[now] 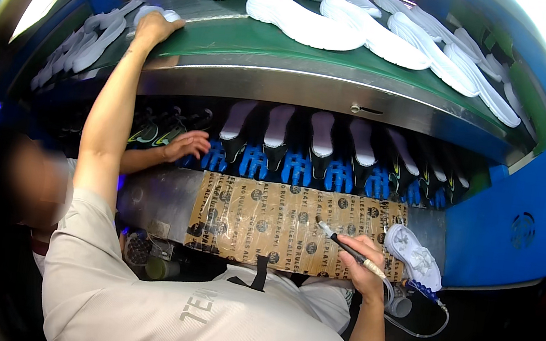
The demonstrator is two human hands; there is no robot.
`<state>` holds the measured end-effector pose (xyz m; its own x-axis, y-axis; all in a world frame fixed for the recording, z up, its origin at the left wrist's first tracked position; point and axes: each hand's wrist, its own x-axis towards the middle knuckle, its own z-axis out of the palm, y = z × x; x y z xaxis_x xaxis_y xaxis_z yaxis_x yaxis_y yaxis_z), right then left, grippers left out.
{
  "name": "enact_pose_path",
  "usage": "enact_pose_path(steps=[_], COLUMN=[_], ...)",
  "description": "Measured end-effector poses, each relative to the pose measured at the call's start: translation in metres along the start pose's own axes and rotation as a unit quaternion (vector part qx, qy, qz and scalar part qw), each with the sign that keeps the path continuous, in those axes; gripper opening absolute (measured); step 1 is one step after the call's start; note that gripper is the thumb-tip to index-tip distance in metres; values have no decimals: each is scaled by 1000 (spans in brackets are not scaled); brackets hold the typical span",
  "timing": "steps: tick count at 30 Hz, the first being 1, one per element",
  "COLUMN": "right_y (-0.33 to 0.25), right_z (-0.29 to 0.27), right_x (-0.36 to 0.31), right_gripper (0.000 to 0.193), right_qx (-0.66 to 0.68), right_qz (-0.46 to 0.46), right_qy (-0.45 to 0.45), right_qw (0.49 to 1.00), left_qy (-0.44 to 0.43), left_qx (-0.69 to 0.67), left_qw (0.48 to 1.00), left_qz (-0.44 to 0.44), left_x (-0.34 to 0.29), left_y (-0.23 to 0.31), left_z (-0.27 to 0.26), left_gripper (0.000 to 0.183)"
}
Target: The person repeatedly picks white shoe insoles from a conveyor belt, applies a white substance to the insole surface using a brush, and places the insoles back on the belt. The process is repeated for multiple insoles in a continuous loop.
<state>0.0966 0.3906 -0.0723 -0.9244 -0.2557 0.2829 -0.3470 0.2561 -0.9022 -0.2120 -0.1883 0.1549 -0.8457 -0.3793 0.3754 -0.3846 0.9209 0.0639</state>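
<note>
While the right hand [365, 264] pinches a brush [347, 246] toward the near right corner of the bench [162, 199], the left hand [156, 28] touches a white sole [147, 10] by the left end of the green belt [214, 42]; whether its fingers grip, I cannot tell. Work seems partway: brush ready, sole not yet off the belt.

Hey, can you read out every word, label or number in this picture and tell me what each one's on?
I can't copy out wording, but here is where it shows:
Brown covering on the work surface: dark capital letters and round dark marks, repeated in rows.
Beige shirt: large grey capitals across the chest.
Brush in the right hand: nothing I can make out.
</note>
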Motion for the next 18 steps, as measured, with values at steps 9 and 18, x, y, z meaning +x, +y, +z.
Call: enact_pose_path(steps=[9,18], right_y=[2,22], right_z=[1,3], right_x=[0,-2], right_gripper=[31,24], right_qx=[-13,236], right_qz=[-15,22], right_qy=[15,231], right_qw=[1000,944], left_qy=[102,6], left_qx=[-625,-969], left_qw=[769,218], left_qz=[87,-120], left_x=[-186,-266], left_y=[-48,18], left_z=[-19,32], left_gripper=[46,69])
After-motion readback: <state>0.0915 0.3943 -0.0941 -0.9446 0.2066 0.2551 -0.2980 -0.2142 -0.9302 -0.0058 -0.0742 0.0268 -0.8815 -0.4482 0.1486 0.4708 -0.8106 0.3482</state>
